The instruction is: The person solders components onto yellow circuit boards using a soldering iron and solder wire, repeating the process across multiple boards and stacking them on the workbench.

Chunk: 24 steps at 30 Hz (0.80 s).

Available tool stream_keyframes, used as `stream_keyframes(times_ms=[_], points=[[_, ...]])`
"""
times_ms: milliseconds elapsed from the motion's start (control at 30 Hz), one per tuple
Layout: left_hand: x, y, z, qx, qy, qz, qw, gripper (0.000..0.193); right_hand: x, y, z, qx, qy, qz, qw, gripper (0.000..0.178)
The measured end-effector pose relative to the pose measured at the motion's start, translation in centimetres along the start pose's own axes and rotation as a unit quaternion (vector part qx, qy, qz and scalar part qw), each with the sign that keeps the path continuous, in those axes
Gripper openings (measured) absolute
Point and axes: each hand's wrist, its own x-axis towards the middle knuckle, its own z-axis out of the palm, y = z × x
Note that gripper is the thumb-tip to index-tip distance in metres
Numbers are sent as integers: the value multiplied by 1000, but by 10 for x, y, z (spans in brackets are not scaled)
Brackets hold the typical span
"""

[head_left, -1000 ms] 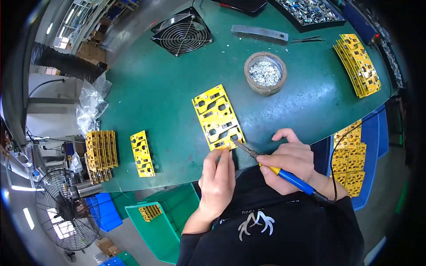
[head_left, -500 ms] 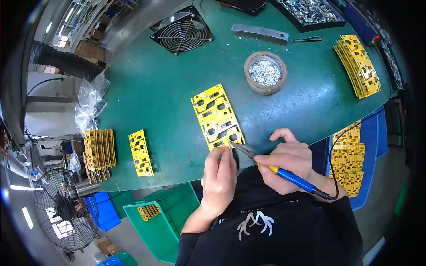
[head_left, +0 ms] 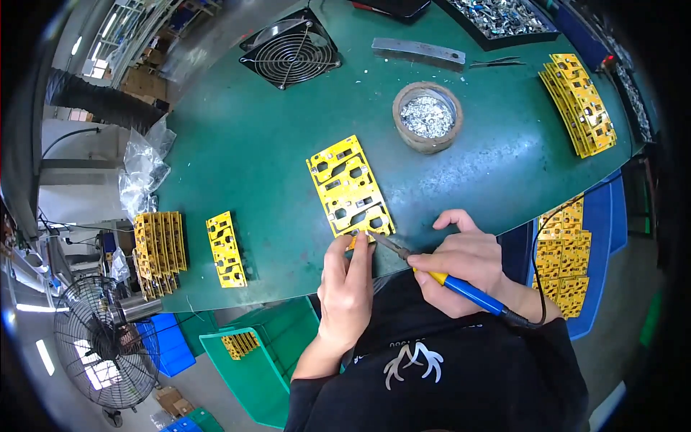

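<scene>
One yellow board [head_left: 350,180] near the front edge of the bench [head_left: 266,137], apparently mid-work: left hand [head_left: 344,291] touches its near end, pinching or pressing unclear; right hand [head_left: 464,266] grips soldering iron [head_left: 471,294], tip there. Left-edge stack [head_left: 160,245], right-edge stack [head_left: 578,104]: done or waiting, can't tell.

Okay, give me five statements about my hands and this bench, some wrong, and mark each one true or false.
1. The right hand holds a soldering tool. True.
2. Its tip is far from any panel. False: it is at the near end of a yellow panel.
3. The left hand touches that panel's near end. True.
4. The round pot holds silvery bits. True.
5. The pot is left of that panel. False: it is to the right.
</scene>
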Motion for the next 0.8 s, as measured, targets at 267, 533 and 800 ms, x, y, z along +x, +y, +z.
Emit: stream_keyframes(times_ms=[267,533,800], points=[[-3,-10,-13,-14,-116,-9,993,63,-3,-3,-1,-6,-8,-10,1000,25],[-1,-10,-15,-17,-138,-11,990,65,-1,-1,-9,-19,29,-2,999,26],[10,16,-6,-79,-28,11,996,31,6,4,-25,-72,94,21,993,23]])
